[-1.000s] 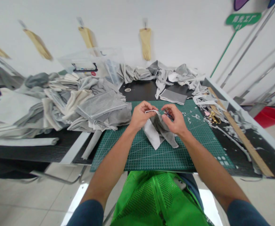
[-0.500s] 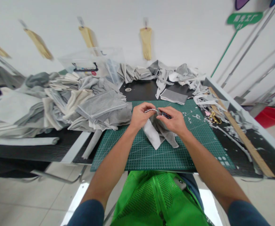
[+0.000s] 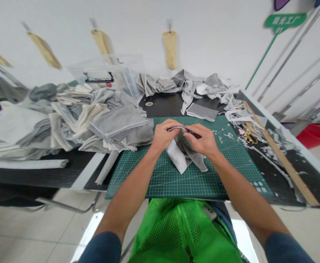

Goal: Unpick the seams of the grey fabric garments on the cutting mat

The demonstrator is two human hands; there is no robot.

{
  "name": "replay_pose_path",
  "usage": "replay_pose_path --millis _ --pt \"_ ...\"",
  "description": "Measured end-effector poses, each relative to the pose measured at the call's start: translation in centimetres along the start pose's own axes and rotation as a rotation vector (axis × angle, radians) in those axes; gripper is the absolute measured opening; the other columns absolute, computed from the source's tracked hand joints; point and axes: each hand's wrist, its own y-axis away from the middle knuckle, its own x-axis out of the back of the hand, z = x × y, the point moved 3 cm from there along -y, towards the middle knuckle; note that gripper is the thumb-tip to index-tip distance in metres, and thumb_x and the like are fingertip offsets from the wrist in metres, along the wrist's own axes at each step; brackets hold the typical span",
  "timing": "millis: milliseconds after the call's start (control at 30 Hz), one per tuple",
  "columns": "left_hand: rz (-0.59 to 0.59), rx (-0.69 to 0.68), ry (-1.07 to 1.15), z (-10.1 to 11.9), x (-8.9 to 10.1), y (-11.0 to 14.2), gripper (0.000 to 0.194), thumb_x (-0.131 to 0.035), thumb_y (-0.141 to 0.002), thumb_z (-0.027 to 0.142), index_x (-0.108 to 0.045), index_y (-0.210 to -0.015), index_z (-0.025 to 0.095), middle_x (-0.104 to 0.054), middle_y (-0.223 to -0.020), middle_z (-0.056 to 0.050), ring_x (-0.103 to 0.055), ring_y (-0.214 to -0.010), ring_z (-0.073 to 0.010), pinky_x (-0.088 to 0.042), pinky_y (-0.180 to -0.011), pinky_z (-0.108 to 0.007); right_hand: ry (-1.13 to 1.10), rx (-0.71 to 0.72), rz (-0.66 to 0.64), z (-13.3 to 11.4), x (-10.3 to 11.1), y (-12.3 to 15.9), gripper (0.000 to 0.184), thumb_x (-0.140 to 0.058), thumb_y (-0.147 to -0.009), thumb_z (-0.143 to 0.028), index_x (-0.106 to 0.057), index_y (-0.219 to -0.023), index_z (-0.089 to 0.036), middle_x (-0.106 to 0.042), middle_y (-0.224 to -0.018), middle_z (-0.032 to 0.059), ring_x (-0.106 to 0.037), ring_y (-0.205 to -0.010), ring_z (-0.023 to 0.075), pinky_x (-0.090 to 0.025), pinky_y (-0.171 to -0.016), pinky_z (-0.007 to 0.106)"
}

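A piece of grey cloth with a white side point(image 3: 179, 159) hangs from my hands over the green cutting mat point(image 3: 162, 182). My left hand point(image 3: 164, 135) pinches its upper edge, where a thin pale strip shows along the fingers. In my right hand point(image 3: 202, 138) is a small dark-handled tool point(image 3: 195, 134), which looks like thread snips. The tip of the tool meets the cloth edge close to my left fingertips. My palms and curled fingers hide part of the handle and of the cloth.
To the left lies a large heap of grey and white cloths point(image 3: 118, 124), with a clear plastic box point(image 3: 132, 69) behind. More cloths point(image 3: 187, 87) line the back. On the right are gold-handled scissors point(image 3: 249, 137), a wooden ruler point(image 3: 283, 157) and pale scraps point(image 3: 280, 140).
My right hand has shifted slightly, and the tool now sits closer against the cloth edge at my left fingertips. The hanging cloth stays almost in place.
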Motion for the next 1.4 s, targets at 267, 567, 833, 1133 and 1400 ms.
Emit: replay_pose_path --millis 267,567,833,1133,1400 --pt "0.014 -0.025 -0.043 0.13 0.07 0.01 0.015 -0.073 -0.081 0.02 -0.084 -0.09 0.026 -0.076 -0.094 -0.004 -0.071 -0.092 -0.0189 -0.056 -0.09 -0.036 0.026 0.0 -0.009 -0.24 0.11 -0.05 0.021 -0.069 -0.093 -0.033 -0.08 -0.11 -0.027 -0.079 -0.101 0.0055 -0.072 -0.092 0.0232 -0.06 -0.086 0.04" --pt "0.017 -0.035 -0.05 0.51 0.07 0.01 0.015 -0.073 -0.081 0.017 -0.083 -0.089 0.025 -0.076 -0.094 -0.004 -0.071 -0.092 -0.0183 -0.056 -0.09 -0.035 0.029 0.001 0.003 -0.16 0.19 -0.09 0.019 -0.069 -0.093 -0.033 -0.081 -0.107 -0.027 -0.08 -0.1 0.0058 -0.073 -0.092 0.0236 -0.06 -0.085 0.04" --pt "0.022 -0.029 -0.066 0.32 0.07 0.01 0.016 -0.073 -0.081 0.017 -0.083 -0.089 0.025 -0.076 -0.094 -0.004 -0.071 -0.092 -0.0185 -0.057 -0.089 -0.035 0.024 -0.014 0.022 -0.26 0.23 -0.11 0.018 -0.067 -0.095 -0.034 -0.081 -0.103 -0.028 -0.08 -0.098 0.0055 -0.073 -0.09 0.0234 -0.06 -0.084 0.041" --pt "0.02 -0.044 -0.06 0.42 0.1 -0.01 0.015 -0.073 -0.081 0.017 -0.083 -0.089 0.025 -0.076 -0.094 -0.004 -0.07 -0.091 -0.0187 -0.056 -0.088 -0.035 0.06 -0.033 0.019 -0.39 0.37 -0.12 0.017 -0.071 -0.09 -0.034 -0.08 -0.103 -0.027 -0.078 -0.095 0.005 -0.071 -0.087 0.0226 -0.059 -0.08 0.038" --pt "0.013 -0.066 -0.101 0.83 -0.1 0.17 0.015 -0.072 -0.083 0.017 -0.083 -0.09 0.025 -0.076 -0.095 -0.004 -0.07 -0.092 -0.0189 -0.056 -0.089 -0.035 0.048 -0.01 0.022 -0.49 0.42 -0.14 0.016 -0.071 -0.091 -0.032 -0.08 -0.103 -0.027 -0.078 -0.095 0.0053 -0.071 -0.088 0.0229 -0.058 -0.081 0.039"
